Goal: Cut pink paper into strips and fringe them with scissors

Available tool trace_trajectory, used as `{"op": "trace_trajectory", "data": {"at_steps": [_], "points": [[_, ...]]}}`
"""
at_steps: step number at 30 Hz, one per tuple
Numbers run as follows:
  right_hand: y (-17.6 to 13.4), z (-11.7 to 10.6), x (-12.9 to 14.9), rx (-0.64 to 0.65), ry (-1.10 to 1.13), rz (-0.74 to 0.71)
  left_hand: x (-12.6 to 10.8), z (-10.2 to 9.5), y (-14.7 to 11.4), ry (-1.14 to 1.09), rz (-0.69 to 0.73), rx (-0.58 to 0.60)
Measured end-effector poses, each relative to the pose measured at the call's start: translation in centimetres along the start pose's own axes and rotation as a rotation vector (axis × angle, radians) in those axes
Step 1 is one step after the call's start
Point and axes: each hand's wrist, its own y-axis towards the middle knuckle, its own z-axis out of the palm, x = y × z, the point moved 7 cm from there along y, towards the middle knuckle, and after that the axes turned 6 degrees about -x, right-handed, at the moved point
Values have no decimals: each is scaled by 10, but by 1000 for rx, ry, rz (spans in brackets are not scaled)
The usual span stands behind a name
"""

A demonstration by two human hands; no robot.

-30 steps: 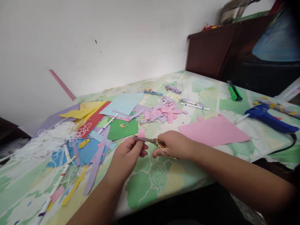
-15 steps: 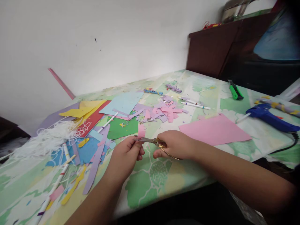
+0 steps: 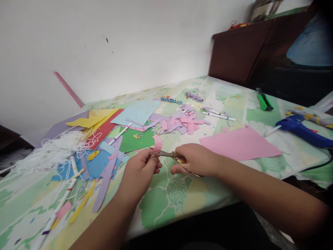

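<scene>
My left hand [image 3: 142, 170] pinches a small pink paper strip [image 3: 157, 142] whose upper end stands above the fingers and shows fringe-like cuts along its edge. My right hand [image 3: 195, 160] is closed round the gold handles of a pair of scissors [image 3: 166, 154]. The blades point left and cross the strip just above my left fingertips. Beyond the hands lies a pile of pink and purple paper scraps [image 3: 191, 121]. A pink paper sheet [image 3: 240, 144] lies past my right wrist, and a green sheet [image 3: 136, 140] is beyond my left hand.
On the left are tangled white string [image 3: 57, 147], a blue sheet [image 3: 100, 166] and purple strips [image 3: 108, 184]. Farther back lie a light blue sheet [image 3: 137, 113] and rolled paper sticks [image 3: 218, 116]. A green cutter [image 3: 264, 101] and blue glue gun [image 3: 301, 130] rest at right.
The view has shifted slightly. Both hands keep nearly the same place, and the pink strip stands slightly higher and more tilted above the blades.
</scene>
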Motion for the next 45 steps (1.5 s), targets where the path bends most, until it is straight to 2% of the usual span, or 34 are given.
{"op": "trace_trajectory", "data": {"at_steps": [9,18,32,38,45], "points": [[1,0,1,-9,-16,-14,2,3,0,60,19,12],[1,0,0,-13,-21,-12,2,2,1,6,5,7],[2,-4,-2,-66,12,-8,2,8,1,-265,-55,72],[-1,-5,1,-57,38,-13,-1,1,0,-162,-18,13],[-1,-3,2,-28,37,-15,1,0,1,-101,-23,-2]]}}
